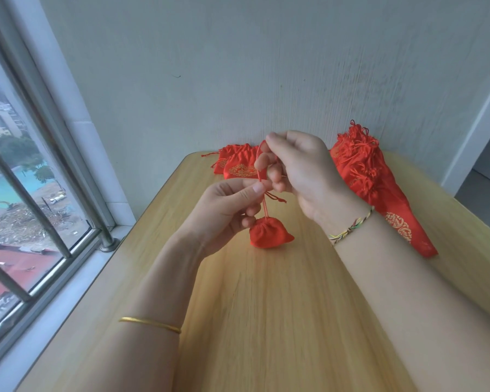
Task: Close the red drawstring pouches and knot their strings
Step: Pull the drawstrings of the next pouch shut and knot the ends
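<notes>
Gold bangle (150,324) sitting nearest, on left wrist. Left hand (227,205) pinching strings (262,176); right hand (300,171) gripping their loop just above. Pouch (269,233), cinched, sitting just below left fingers. Risk: loop slipping off right fingers, knot failing.

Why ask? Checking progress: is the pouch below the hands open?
No, the pouch is gathered shut; left hand and right hand pinch its strings.

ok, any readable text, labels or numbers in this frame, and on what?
No readable text anywhere.
Gold emblems on the flat red pouches by the wall: too blurred to read.
Gold emblem on the red pouch pile at right: likewise unreadable.
Small cinched pouch: no print showing.
</notes>
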{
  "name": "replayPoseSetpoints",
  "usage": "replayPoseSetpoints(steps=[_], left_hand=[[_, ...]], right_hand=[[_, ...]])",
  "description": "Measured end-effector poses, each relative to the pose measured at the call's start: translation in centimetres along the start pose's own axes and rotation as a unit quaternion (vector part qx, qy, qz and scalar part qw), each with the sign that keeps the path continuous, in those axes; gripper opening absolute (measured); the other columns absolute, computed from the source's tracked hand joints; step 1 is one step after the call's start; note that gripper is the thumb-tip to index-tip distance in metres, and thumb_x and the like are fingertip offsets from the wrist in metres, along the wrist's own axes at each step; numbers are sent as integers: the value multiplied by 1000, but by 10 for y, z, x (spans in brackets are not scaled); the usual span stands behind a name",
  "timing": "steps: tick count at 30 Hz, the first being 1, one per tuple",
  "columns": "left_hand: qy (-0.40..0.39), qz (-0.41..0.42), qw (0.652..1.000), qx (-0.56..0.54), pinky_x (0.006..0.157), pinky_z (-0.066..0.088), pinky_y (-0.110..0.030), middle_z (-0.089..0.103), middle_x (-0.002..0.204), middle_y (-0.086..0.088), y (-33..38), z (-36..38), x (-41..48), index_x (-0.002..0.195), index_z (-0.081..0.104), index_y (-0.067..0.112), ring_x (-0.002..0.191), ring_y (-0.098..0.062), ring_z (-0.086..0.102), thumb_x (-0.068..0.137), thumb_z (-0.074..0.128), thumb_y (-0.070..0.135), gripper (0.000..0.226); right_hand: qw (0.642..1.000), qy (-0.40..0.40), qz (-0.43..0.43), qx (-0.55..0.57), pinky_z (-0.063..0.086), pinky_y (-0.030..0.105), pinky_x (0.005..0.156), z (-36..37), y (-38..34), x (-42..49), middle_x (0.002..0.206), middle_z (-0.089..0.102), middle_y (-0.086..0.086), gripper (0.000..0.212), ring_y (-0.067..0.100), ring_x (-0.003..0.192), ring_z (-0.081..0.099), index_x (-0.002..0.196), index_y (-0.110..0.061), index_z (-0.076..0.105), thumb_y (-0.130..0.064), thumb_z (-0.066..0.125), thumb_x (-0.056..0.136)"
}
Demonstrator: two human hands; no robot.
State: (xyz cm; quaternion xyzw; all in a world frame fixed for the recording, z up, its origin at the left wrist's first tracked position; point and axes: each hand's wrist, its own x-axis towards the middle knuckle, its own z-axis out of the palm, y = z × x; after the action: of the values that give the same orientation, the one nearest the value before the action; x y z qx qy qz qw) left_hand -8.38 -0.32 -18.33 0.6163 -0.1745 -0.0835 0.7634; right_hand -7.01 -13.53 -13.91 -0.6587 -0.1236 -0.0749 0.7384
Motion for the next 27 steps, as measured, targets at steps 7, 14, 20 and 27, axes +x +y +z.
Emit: replayPoseSetpoints(steps=[7, 14, 20, 27], left_hand=[[40, -12, 998, -52, 40, 35, -13, 51, 58, 5, 0, -3, 1, 88, 62, 4, 46, -3, 41, 87, 52, 12, 13], [60, 1, 992, -109, 41, 36, -12, 52, 63, 3, -1, -5, 2, 85, 63, 8, 49, -2, 43, 84, 53, 16, 12], [75, -22, 990, -117, 43, 41, -13, 59, 64, 1, -2, -8, 3, 87, 61, 12, 50, -4, 50, 83, 57, 14, 6], [90, -30, 987, -127, 55, 50, -13, 66, 68, -2, -4, -11, 4, 79, 57, 9, 56, -6, 59, 89, 53, 4, 12]], right_hand=[[989, 4, 46, -138, 46, 27, 55, -8, 12, 1, 80, 66, 8, 29, 16, 62, 57, 85, -17, 52, -37, 37, 98], [972, -108, 82, -192, 50, 39, 82, -15, 23, -4, 81, 65, 1, 15, 11, 75, 63, 103, -13, 58, -22, 56, 91], [954, -66, -41, -290, 42, 17, 61, -17, 17, -1, 63, 61, -1, 8, 7, 61, 57, 80, -13, 64, -8, 61, 85], [929, -174, -20, -327, 45, 16, 56, -16, 2, -6, 61, 62, 2, 9, 7, 56, 56, 77, -8, 64, -4, 61, 84]])
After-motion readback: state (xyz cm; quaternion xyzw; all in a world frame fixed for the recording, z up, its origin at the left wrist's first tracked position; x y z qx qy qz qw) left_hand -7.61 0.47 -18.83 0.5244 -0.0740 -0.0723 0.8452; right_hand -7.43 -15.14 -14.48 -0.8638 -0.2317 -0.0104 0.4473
